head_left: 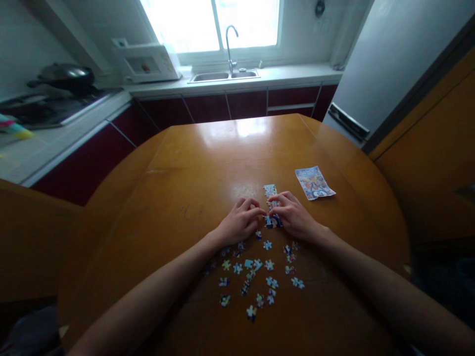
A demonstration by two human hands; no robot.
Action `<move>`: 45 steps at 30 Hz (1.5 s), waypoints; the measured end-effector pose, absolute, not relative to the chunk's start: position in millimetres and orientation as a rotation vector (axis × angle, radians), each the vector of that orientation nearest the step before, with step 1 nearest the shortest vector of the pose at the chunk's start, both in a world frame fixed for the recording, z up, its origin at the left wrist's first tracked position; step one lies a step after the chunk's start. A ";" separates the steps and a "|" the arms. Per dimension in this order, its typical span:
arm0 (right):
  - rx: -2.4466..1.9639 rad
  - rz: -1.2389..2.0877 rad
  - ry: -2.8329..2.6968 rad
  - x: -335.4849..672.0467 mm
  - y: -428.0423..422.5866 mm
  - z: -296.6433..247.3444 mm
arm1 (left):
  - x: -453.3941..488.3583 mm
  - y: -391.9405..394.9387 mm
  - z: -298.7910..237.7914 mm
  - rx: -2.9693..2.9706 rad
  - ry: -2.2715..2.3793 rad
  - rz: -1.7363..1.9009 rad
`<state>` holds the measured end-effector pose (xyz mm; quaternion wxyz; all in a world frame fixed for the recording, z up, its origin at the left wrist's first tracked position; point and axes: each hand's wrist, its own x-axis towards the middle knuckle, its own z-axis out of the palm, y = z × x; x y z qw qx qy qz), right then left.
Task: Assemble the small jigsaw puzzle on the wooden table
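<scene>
A narrow strip of joined jigsaw pieces [270, 190] lies on the wooden table, partly covered by my fingers. My left hand [242, 221] is at the strip's left side, fingers curled, its fingertips on a light blue puzzle piece [267, 221] at the strip's lower left edge. From the right, my right hand [292, 216] grips the strip, with thumb and forefinger over its middle. The exact contact beneath the fingertips is hidden. Closer to me several loose puzzle pieces [269, 265] are scattered, some of them beside or behind my left forearm.
A printed picture sheet [315, 183] lies right of the strip on the wooden table [208, 163]. Beyond the table are a counter with a sink [211, 77], a microwave [148, 63] and a stove with a pan [67, 74]. A fridge [401, 64] stands at the right.
</scene>
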<state>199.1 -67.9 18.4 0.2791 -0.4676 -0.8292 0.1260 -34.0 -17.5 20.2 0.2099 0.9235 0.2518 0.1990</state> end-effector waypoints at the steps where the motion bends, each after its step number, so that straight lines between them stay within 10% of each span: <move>1: -1.241 0.346 -2.200 198.7 -67.9 18.5 | -33.9 -16.8 19.8 2.534 0.717 0.588; 45: -1.382 0.364 -1.690 224.7 -59.8 17.1 | -33.9 -4.4 13.3 2.177 1.023 0.976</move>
